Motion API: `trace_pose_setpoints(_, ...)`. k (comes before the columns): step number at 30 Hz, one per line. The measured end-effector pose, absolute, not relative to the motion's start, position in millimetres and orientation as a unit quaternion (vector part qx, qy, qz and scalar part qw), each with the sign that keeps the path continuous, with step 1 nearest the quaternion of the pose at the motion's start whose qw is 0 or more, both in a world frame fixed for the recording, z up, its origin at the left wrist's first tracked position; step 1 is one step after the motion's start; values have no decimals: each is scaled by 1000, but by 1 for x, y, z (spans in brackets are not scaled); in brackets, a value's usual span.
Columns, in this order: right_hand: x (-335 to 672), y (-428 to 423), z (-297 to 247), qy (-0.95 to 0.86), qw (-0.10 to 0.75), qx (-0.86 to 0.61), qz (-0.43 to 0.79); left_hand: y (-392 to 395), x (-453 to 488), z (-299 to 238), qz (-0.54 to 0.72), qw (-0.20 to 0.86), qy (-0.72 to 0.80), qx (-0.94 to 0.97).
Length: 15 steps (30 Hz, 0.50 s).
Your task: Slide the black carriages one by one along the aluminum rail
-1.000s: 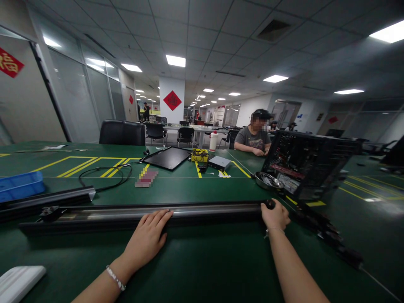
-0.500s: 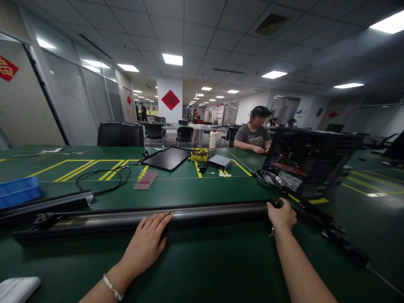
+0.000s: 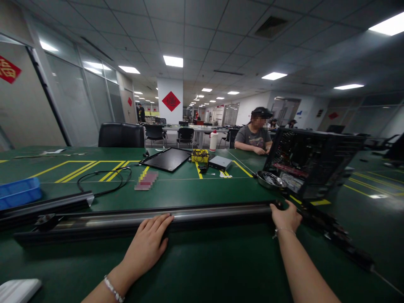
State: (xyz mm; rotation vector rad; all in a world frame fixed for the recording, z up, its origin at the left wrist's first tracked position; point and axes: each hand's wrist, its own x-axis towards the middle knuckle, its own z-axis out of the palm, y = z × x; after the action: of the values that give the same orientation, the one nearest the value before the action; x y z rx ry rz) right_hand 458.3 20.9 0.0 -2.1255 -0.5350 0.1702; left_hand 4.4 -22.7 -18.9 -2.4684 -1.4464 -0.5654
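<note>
A long black trough-like housing (image 3: 104, 237) lies across the table in front of me, with a shiny grey metal roller (image 3: 202, 215) along its length. My left hand (image 3: 152, 235) rests flat on the roller near its middle, fingers stretched out and thumb apart. At the right end, my right hand (image 3: 286, 218) is curled round a small dark end piece (image 3: 277, 204), with thumb and fingers on either side. The fingers partly hide that piece. A black fitting (image 3: 47, 221) sits at the housing's left end.
An open computer case (image 3: 315, 160) stands at the right, beside a metal bowl (image 3: 272, 180) of small parts. A dark chain-like strip (image 3: 344, 240) runs rightward. At the left are a blue bin (image 3: 20, 192) and another black rail (image 3: 50, 207). A person (image 3: 254, 134) sits opposite.
My right hand has shifted slightly to the right at the housing's end. My left hand stays on the roller, and the view has moved a little.
</note>
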Motion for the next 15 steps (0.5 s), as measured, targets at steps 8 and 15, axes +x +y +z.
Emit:
trace_pose_setpoints(8, 465, 16, -2, -192, 511, -837, 41, -25, 4, -16, -190, 104, -495, -841)
trace_pose_setpoints(15, 474, 18, -9, -175, 526, -832, 29, -26, 4, -16, -197, 106, -493, -841)
